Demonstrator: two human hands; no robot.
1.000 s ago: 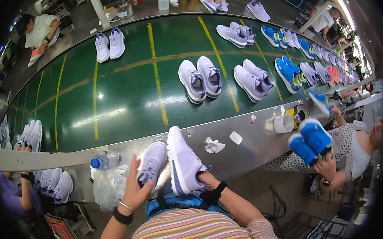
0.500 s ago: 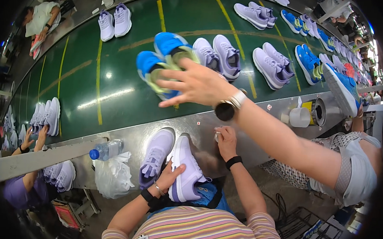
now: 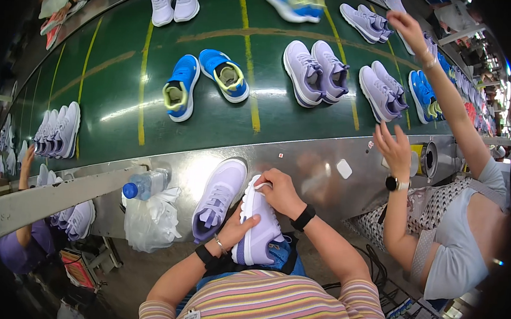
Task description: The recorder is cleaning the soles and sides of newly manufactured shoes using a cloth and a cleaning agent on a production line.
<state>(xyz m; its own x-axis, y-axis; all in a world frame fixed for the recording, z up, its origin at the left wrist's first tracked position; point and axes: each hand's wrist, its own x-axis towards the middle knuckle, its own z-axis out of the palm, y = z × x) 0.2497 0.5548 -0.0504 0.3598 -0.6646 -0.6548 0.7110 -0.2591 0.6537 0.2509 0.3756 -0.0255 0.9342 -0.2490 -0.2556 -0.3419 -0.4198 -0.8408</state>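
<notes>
"What is your left side doing?"

"My left grip (image 3: 235, 232) is closed around the side of a lilac sneaker with a thick white sole (image 3: 265, 235). It sits right in front of me, at the near edge of the grey metal worktop (image 3: 316, 162), toe pointing away. I can't tell whether it also rests on anything."

"And the right?"

"My right grip (image 3: 282, 192) is narrow, fingertips pinching a small, soft-looking white wad (image 3: 262, 185) at that sneaker's toe."

"Where's the other shoe?"

"A second lilac sneaker, laced and white-soled (image 3: 219, 195), is on the worktop just left of the held one."

"What else is near?"

"Further left, a clear plastic bottle with a blue cap (image 3: 152, 183) lies beside a crumpled translucent bag (image 3: 151, 220). Beyond the worktop, two bright blue sneakers with yellow-green linings (image 3: 185, 75) sit on the green belt (image 3: 205, 131). To my right, a co-worker's hand (image 3: 394, 152) is raised near the belt's edge."
</notes>
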